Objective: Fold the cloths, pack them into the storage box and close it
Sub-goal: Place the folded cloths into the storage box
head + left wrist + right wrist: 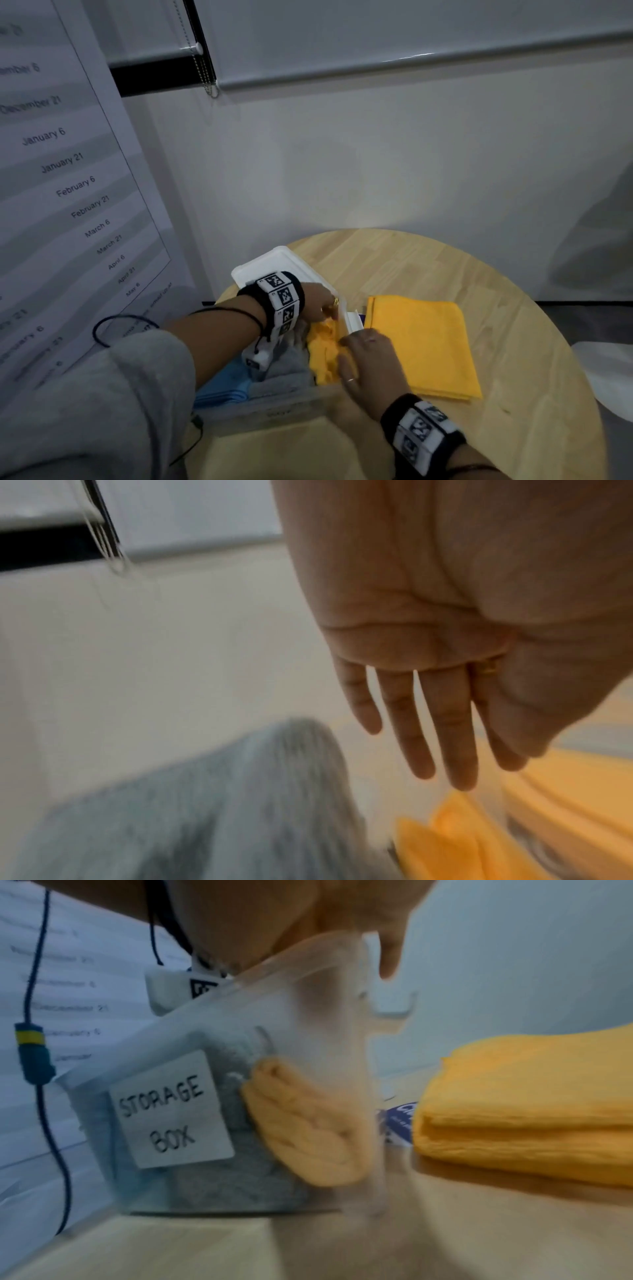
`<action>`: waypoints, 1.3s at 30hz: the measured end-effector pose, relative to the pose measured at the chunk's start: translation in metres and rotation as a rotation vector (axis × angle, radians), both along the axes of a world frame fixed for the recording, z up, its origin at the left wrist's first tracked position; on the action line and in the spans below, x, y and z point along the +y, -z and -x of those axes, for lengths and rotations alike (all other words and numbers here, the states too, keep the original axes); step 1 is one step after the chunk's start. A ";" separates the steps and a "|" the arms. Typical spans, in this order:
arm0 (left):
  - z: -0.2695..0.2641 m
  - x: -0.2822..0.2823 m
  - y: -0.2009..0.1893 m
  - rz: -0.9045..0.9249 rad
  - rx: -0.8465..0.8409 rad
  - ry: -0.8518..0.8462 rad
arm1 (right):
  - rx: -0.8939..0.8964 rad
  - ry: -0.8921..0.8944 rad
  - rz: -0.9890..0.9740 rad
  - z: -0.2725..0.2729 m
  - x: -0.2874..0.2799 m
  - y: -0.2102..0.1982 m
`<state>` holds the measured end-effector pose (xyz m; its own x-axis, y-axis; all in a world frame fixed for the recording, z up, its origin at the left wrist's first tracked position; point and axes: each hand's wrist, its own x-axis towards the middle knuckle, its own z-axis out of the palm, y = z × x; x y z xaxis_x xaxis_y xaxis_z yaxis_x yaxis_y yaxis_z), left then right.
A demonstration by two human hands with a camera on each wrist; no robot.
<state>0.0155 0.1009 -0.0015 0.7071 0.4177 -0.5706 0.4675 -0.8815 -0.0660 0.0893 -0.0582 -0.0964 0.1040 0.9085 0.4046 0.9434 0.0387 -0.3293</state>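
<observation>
The clear storage box labelled "STORAGE BOX" stands at the left of the round table. Inside lie a blue cloth, a grey cloth and a crumpled yellow cloth. My left hand reaches in from the far side, its fingers straight and pointing down at the yellow cloth. My right hand presses on that cloth from the right, one finger hanging outside the box wall. A second, folded yellow cloth lies on the table beside the box.
The white lid lies behind the box near the table's far-left edge. A small blue-and-white item sits between the box and the folded cloth. A printed chart hangs on the left. Bare wood lies to the right.
</observation>
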 end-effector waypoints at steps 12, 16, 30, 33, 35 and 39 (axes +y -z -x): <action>0.032 -0.139 0.073 -0.087 -0.450 -0.453 | -0.168 0.266 0.717 -0.097 -0.052 0.034; 0.039 -0.152 0.091 -0.261 -0.421 -0.413 | -0.221 0.268 0.721 -0.094 -0.054 0.019; 0.003 -0.202 0.135 -0.213 -0.350 -0.004 | -0.436 0.167 0.643 -0.055 -0.137 0.031; 0.018 -0.198 0.143 -0.046 -0.330 -0.073 | -0.307 0.145 0.769 -0.058 -0.164 0.048; 0.034 -0.199 0.152 0.098 -0.388 -0.136 | -0.256 0.137 0.766 -0.058 -0.175 0.053; 0.058 -0.195 0.154 0.330 -0.503 -0.176 | -0.034 0.065 0.719 -0.061 -0.188 0.059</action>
